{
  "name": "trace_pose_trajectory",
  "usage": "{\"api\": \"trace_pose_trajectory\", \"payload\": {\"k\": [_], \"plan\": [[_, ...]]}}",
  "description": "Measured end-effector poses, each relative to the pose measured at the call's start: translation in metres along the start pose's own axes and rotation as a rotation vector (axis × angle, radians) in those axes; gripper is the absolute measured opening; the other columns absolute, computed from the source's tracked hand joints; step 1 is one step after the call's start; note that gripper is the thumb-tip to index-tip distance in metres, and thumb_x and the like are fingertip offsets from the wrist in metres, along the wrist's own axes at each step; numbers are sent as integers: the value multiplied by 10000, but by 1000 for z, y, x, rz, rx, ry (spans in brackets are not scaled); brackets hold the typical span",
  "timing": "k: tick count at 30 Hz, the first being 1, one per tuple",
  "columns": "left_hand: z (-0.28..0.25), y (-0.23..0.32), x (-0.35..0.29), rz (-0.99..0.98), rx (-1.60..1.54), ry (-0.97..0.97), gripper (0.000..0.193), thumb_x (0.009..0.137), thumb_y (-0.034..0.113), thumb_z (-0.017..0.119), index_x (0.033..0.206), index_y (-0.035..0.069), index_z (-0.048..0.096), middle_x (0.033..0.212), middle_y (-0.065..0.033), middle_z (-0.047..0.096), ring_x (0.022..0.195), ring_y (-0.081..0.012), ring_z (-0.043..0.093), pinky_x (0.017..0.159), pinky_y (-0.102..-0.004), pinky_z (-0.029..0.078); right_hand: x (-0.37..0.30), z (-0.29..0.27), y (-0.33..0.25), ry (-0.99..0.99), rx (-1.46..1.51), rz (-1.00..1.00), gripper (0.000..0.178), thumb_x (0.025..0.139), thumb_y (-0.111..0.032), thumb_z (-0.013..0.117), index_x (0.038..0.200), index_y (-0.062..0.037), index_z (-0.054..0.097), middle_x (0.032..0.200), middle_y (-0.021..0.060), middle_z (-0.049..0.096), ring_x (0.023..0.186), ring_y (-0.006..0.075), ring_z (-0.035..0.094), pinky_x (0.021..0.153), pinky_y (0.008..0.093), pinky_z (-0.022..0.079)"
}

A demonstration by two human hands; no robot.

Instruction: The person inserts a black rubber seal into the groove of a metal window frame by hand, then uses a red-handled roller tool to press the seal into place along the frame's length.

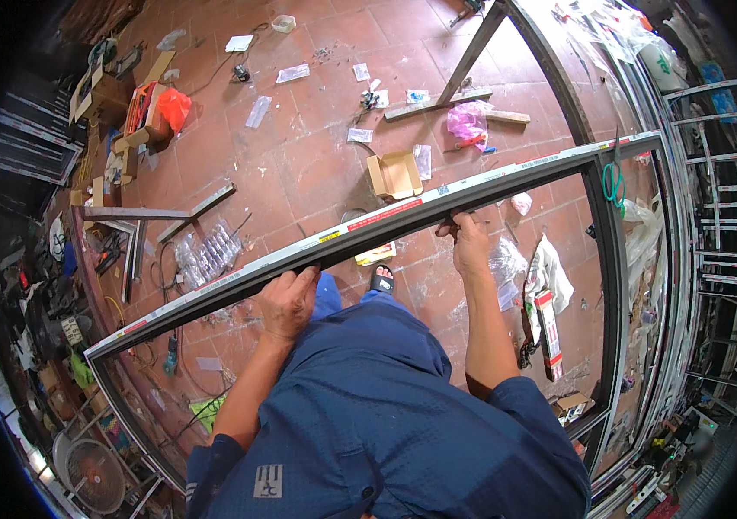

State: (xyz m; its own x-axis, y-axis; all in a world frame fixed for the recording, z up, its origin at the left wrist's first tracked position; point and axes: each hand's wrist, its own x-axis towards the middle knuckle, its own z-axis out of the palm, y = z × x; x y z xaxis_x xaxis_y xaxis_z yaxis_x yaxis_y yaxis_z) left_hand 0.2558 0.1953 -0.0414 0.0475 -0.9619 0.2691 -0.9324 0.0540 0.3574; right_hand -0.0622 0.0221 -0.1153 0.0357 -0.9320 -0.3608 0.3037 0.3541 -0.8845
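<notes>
We have the dark metal frame (368, 232) in front of our body, its taped rail (472, 195) crossing above the red tiled floor (317, 130). Our left hand (287, 304) grasps the rail's near edge; our right hand (467, 240) grasps the same edge farther right. An open cardboard box (396, 176) sits beyond the rail.

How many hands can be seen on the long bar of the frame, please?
2. The left hand is at the near edge of the frame, left of the middle; the right hand is farther right. Some fingertips are hidden.
</notes>
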Motion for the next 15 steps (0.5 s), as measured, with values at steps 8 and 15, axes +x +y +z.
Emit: {"api": "trace_pose_trajectory", "payload": {"k": [8, 15], "plan": [[0, 1, 0, 6, 7, 28, 174, 858, 149, 813, 1028, 136, 782, 682, -74, 549, 603, -282, 603, 559, -419, 468, -12, 11, -2, -38, -63, 129, 200, 946, -127, 550, 978, 31, 670, 842, 141, 705, 694, 236, 678, 703, 372, 563], [3, -1, -1, 21, 43, 22, 194, 860, 159, 818, 1051, 148, 790, 672, -65, 532, 592, -268, 599, 545, -412, 463, -7, 19, 13, -70, -10, 10, 181, 945, -92, 550, 962, 36, 677, 836, 144, 704, 695, 239, 680, 698, 362, 562]]}}
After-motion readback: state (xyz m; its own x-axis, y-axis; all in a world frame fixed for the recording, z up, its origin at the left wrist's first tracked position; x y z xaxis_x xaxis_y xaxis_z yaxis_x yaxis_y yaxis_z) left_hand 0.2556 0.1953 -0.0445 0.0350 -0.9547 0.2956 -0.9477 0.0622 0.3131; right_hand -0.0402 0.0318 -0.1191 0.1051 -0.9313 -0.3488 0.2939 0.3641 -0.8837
